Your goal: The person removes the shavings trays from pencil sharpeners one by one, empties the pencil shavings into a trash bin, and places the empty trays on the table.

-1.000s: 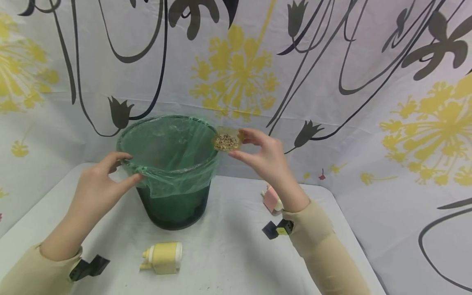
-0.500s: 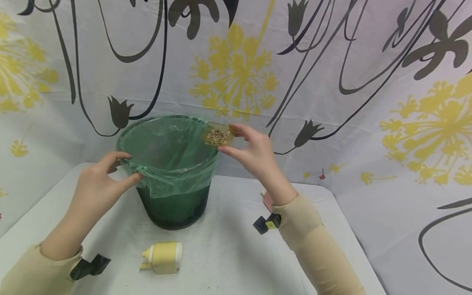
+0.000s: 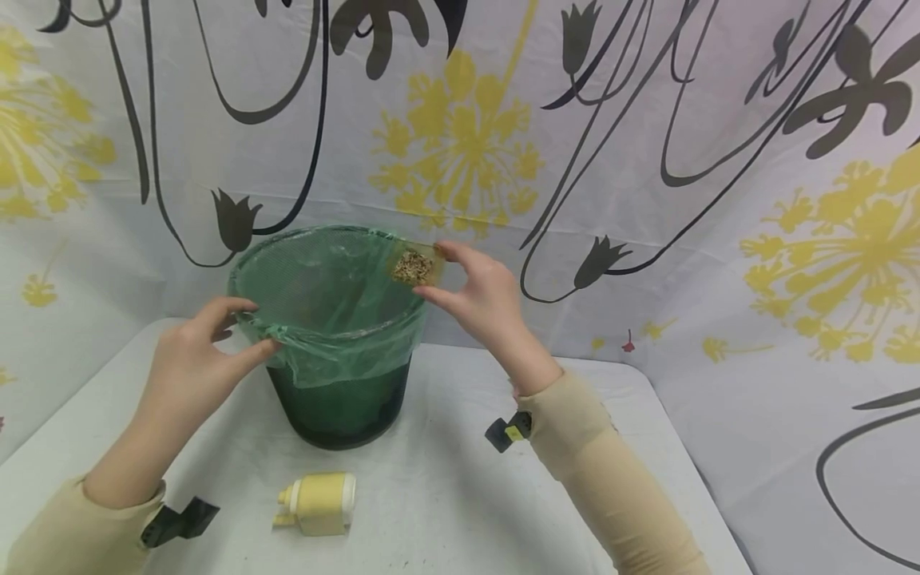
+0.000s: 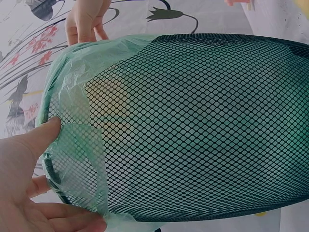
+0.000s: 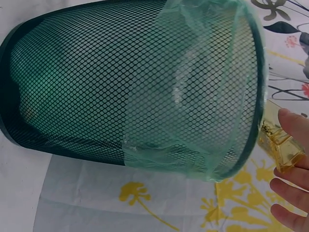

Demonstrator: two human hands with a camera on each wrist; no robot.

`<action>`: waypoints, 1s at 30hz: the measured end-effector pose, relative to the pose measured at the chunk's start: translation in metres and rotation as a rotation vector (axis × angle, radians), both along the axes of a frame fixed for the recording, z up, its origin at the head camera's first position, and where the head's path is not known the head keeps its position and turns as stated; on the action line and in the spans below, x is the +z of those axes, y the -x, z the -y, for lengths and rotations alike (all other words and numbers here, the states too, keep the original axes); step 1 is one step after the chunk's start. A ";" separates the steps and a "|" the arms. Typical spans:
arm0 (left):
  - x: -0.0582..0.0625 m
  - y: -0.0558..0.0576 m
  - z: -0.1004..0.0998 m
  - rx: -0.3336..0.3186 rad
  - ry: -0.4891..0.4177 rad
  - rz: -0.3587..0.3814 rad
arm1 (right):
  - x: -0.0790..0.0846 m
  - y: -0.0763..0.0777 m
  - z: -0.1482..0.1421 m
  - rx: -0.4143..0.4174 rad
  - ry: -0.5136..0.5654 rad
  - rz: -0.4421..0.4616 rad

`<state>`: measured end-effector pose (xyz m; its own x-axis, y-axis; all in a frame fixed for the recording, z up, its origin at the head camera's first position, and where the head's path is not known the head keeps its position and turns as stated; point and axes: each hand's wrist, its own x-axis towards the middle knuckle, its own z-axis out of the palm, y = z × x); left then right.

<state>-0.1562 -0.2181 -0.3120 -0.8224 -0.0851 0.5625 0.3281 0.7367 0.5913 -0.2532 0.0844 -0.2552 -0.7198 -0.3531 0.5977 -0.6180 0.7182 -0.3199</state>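
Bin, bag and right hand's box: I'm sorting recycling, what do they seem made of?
Bin: dark green, probably coated metal, judging by its fine mesh.
Bag: thin plastic, slightly shiny, being sheer and crinkled.
Box: glossy, see-through amber, so likely plastic, though possibly glass.

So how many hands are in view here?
2. The left hand touches the rim of the bin on its near left; the right hand holds a see-through yellowish box by the far right rim. No others show.
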 end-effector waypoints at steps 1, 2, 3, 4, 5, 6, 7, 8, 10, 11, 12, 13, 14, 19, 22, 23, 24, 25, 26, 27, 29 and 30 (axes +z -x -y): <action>0.000 0.000 0.000 -0.002 -0.001 -0.004 | 0.000 0.001 0.001 -0.006 -0.014 -0.007; -0.001 0.000 -0.001 -0.001 -0.002 -0.007 | -0.001 0.001 0.001 -0.009 -0.027 -0.016; -0.001 0.000 -0.001 -0.002 -0.001 -0.013 | -0.001 0.002 0.002 -0.013 -0.040 -0.024; -0.001 0.000 -0.001 -0.002 -0.002 -0.016 | -0.001 0.003 0.003 -0.018 -0.052 -0.032; -0.001 0.000 -0.001 -0.002 -0.003 -0.017 | -0.001 0.003 0.004 -0.023 -0.064 -0.042; -0.001 0.000 -0.002 -0.001 -0.004 -0.017 | -0.002 0.004 0.004 -0.027 -0.074 -0.053; -0.001 0.000 -0.002 0.000 -0.003 -0.020 | -0.002 0.005 0.005 -0.032 -0.083 -0.063; -0.001 0.001 -0.002 0.000 -0.005 -0.021 | -0.002 0.006 0.005 -0.034 -0.090 -0.077; -0.001 0.001 -0.002 0.002 -0.004 -0.025 | -0.003 0.007 0.006 -0.037 -0.107 -0.106; -0.001 0.001 -0.002 0.004 -0.002 -0.025 | -0.004 0.008 0.006 -0.036 -0.115 -0.117; -0.002 0.001 -0.002 0.005 -0.001 -0.026 | -0.005 0.009 0.007 -0.035 -0.122 -0.128; -0.002 0.001 -0.002 0.006 0.000 -0.027 | -0.005 0.010 0.007 -0.034 -0.127 -0.140; -0.002 0.001 -0.002 0.007 0.000 -0.026 | -0.006 0.011 0.007 -0.032 -0.131 -0.150; -0.002 0.000 -0.002 0.006 -0.005 -0.035 | -0.007 0.012 0.011 -0.038 -0.151 -0.180; -0.003 0.000 -0.002 0.005 -0.008 -0.039 | -0.008 0.012 0.013 -0.037 -0.164 -0.208; -0.003 0.000 -0.001 0.008 -0.007 -0.038 | -0.009 0.012 0.013 -0.035 -0.166 -0.222; -0.003 0.000 -0.001 0.008 -0.007 -0.037 | -0.009 0.012 0.014 -0.034 -0.168 -0.236; -0.004 0.001 -0.001 0.009 -0.007 -0.036 | -0.010 0.013 0.014 -0.035 -0.168 -0.251; -0.004 0.001 -0.001 0.008 -0.007 -0.037 | -0.011 0.013 0.014 -0.036 -0.170 -0.266; -0.004 0.001 -0.001 0.008 -0.007 -0.038 | -0.011 0.013 0.015 -0.037 -0.172 -0.280; -0.005 0.002 -0.001 0.007 -0.007 -0.039 | -0.011 0.013 0.016 -0.038 -0.179 -0.309; -0.005 0.002 -0.001 0.006 -0.009 -0.041 | -0.012 0.013 0.016 -0.037 -0.182 -0.321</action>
<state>-0.1579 -0.2169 -0.3169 -0.7982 -0.0952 0.5949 0.3479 0.7333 0.5841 -0.2657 0.0682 -0.2668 -0.5199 -0.4520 0.7248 -0.6387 0.7692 0.0215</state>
